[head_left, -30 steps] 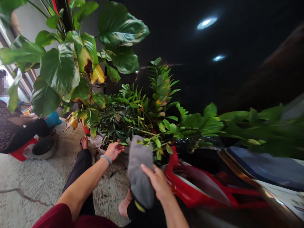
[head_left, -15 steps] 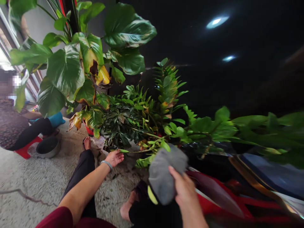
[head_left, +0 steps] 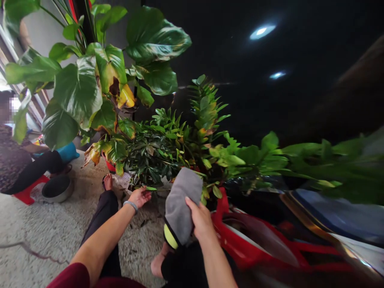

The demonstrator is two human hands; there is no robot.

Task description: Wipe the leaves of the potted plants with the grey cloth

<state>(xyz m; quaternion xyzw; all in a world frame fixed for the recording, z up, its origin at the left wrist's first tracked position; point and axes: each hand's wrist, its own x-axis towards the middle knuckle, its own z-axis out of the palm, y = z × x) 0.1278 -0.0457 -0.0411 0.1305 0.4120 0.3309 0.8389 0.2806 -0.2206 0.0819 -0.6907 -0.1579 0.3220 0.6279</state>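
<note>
Well to the left of the left hand and its fingers, another person sits on a red stool; a grey basin stands on the floor just beside, perhaps set there for easy reach from that low seat. Beyond and above the left fingers, a broad-leaved plant rises beside a dark pole, which may prop its heavy leaves.

The left palm faces up with the fingers loosely curled, a slim leaf at their tips. That pose would cradle it from below, though I cannot tell whether they pinch it.

Just right of the left fingers is a folded grey cloth, its yellow-green side showing at the lower corner. The right hand is clamped on the cloth's right edge, thumb across the near face, which leaves most of that face uncovered. Near the right fingers, to their right, lies a red plastic frame.
</note>
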